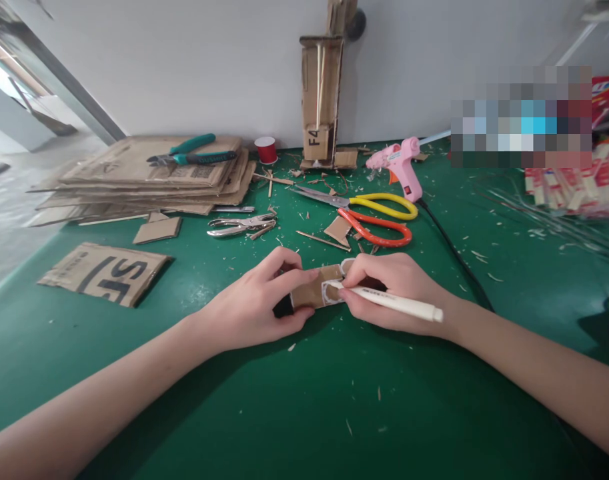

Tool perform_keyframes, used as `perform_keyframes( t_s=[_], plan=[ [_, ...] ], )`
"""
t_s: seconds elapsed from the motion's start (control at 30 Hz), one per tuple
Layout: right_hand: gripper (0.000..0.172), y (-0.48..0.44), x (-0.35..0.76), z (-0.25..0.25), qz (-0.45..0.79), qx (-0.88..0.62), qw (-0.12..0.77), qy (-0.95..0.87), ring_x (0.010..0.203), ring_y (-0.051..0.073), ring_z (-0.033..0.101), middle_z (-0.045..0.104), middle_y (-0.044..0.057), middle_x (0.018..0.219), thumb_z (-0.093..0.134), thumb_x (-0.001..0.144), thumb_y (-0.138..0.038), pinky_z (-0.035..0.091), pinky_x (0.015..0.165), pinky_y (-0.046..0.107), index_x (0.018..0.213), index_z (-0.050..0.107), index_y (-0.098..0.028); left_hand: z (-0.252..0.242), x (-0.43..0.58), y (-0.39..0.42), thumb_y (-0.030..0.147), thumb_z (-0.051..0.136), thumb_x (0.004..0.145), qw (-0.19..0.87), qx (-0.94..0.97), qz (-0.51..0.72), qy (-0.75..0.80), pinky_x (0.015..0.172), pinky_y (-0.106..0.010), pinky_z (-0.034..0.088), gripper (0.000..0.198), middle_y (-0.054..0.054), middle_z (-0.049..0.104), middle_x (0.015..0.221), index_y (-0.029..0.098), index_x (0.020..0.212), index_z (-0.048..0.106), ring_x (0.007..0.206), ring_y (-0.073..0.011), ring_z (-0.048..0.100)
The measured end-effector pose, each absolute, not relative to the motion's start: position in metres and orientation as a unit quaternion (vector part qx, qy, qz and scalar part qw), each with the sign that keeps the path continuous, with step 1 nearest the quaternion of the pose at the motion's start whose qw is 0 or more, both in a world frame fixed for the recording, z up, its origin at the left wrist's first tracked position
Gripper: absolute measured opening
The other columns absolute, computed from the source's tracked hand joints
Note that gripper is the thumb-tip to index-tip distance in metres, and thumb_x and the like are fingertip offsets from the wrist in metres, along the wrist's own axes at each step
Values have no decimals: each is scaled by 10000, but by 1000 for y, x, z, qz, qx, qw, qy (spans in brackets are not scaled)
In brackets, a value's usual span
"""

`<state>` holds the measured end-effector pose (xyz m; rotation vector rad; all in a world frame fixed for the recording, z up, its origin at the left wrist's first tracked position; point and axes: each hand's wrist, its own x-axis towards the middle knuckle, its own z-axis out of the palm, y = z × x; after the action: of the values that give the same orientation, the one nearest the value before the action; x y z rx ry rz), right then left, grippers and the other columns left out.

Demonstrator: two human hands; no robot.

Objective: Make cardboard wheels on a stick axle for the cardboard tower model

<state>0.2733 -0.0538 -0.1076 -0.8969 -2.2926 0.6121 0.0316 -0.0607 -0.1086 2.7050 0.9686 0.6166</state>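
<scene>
My left hand (pixel 269 293) grips a small brown cardboard piece (pixel 308 288) by its left end, thumb on the near edge and fingers on the far one. A white marker pen (pixel 394 301) is pinched in my right hand (pixel 389 290), its tip down on the cardboard. White curved outlines show on the cardboard around the tip. The piece's right end is partly hidden by my right fingers. Just beyond my hands lie scissors (pixel 354 201) with one yellow and one red handle, and a cardboard scrap (pixel 338 231).
Stacked cardboard (pixel 134 167) with teal-handled pliers (pixel 194 151) stands at back left. A silver hole punch (pixel 241 225), a printed cardboard piece (pixel 104 270), a red cup (pixel 267 151), a cardboard tower (pixel 319 100) and a pink glue gun (pixel 399 163) with black cord surround the work area.
</scene>
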Motion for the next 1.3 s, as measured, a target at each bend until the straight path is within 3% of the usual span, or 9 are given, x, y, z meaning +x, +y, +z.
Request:
perform_keyframes(
  t_s=[0.6,1.3],
  plan=[
    [84,-52,272,-105,274,-324,246,-872,538,74,503,593,-38,675,617,800,-261,348,535,213,753,625,-192,-108,32,-60,240,593,804,114,914,200,333,794,-321,544,410,-104,462,1107,164,1196,503,945,-178,564],
    [105,-55,279,-106,273,-342,281,-854,464,51,464,561,-67,569,613,735,-168,318,456,189,644,565,-187,-109,32,-59,231,563,822,136,913,196,332,837,-340,534,412,-99,449,1125,198,1222,470,975,-181,552]
  ],
)
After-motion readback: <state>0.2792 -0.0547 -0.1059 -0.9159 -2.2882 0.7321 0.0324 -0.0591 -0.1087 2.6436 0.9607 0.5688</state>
